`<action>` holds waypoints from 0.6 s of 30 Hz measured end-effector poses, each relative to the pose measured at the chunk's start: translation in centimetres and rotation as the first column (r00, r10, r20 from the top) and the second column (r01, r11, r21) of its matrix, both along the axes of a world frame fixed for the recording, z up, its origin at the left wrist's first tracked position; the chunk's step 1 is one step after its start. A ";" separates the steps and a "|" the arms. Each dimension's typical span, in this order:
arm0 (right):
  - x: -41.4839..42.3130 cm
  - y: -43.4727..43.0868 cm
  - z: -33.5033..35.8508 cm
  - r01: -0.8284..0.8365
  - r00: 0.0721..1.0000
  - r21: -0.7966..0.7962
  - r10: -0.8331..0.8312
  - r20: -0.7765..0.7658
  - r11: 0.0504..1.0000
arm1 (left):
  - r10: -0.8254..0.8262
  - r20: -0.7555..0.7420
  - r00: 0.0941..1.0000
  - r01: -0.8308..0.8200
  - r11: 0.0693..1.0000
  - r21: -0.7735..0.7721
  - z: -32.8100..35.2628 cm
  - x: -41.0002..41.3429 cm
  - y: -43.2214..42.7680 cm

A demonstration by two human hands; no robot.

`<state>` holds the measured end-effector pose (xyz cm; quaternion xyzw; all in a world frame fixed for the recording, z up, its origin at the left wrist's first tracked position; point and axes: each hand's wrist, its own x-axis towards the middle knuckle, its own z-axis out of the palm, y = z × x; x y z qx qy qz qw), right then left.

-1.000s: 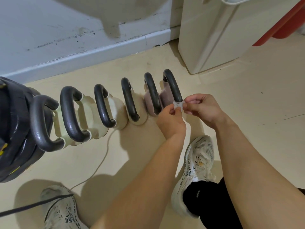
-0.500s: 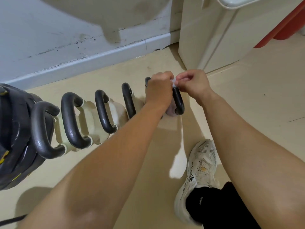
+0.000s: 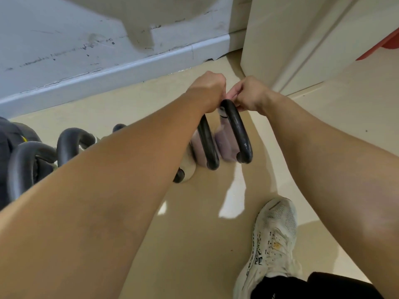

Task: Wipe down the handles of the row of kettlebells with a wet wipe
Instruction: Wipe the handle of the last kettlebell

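The kettlebells [image 3: 71, 145] stand in a row on the floor [image 3: 194, 223], each with a pale body and a thick, dark, slightly glossy handle looped upright over it. The row runs from the near left toward the far right, parallel to the baseboard [image 3: 129, 70], and the left forearm lies across its middle and hides several of them. Each handle's long axis runs across the row, from the wall side toward the person. The end handle [image 3: 237, 130] sits on a lilac-tinted body [image 3: 225, 145], with the next handle [image 3: 207, 145] just beside it on the left. The left hand [image 3: 207, 87] and right hand [image 3: 250, 93] are brought together knuckle to knuckle at the far top of the end handle, both with fingers curled. Only a pale sliver shows between them, which seems to be the wet wipe [image 3: 227, 96] pinched by both hands against the handle. Right of the end handle is bare floor up to the corner of a cream cabinet [image 3: 302, 50]. Behind the row a strip of floor separates it from the baseboard and the scuffed wall [image 3: 64, 29]. On the near side, a white shoe [image 3: 274, 234] rests on the floor well apart from the row. A dark bulky object [image 3: 8, 147] sits at the left edge, too cropped to identify.
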<state>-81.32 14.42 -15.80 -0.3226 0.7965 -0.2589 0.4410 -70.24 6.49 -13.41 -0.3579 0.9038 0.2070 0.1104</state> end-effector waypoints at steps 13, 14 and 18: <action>-0.8 2.7 2.9 0.053 0.979 -0.147 -0.022 0.204 0.988 | 0.253 -0.238 0.938 -0.131 0.893 0.431 4.2 2.6 -0.1; -0.6 3.4 3.1 0.049 0.978 -0.161 -0.015 0.207 0.986 | 0.240 -0.254 0.937 -0.116 0.900 0.421 4.5 2.8 0.6; 0.7 6.9 3.8 0.067 0.979 -0.182 -0.029 0.203 0.981 | 0.050 -0.277 0.960 0.022 0.968 0.248 5.1 4.0 4.4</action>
